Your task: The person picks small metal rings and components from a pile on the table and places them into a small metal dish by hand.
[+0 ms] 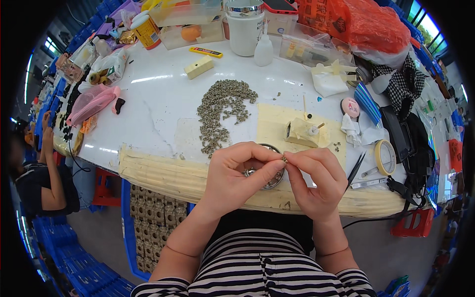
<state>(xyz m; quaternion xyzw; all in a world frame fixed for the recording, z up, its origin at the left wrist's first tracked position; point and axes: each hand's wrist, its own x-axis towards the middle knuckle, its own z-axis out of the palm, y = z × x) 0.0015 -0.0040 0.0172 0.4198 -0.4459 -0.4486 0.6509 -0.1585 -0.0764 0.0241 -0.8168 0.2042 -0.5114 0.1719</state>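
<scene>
My left hand and my right hand meet over the near edge of the table. Both are closed in a pinch, fingertips together on a tiny brassy-grey metal part; its exact shape is too small to make out. Beneath them, partly hidden by my fingers, is a round shiny metal dish. Beyond my left hand spreads a curved heap of small grey metal parts. A tape-wrapped block with a stick and a white tip stands on a cream sheet past my right hand.
Black tweezers, a tape roll and a steel ruler lie at the right. A white squeeze bottle and a canister stand at the back. Below left, a blue crate holds metal pieces. Another person sits far left.
</scene>
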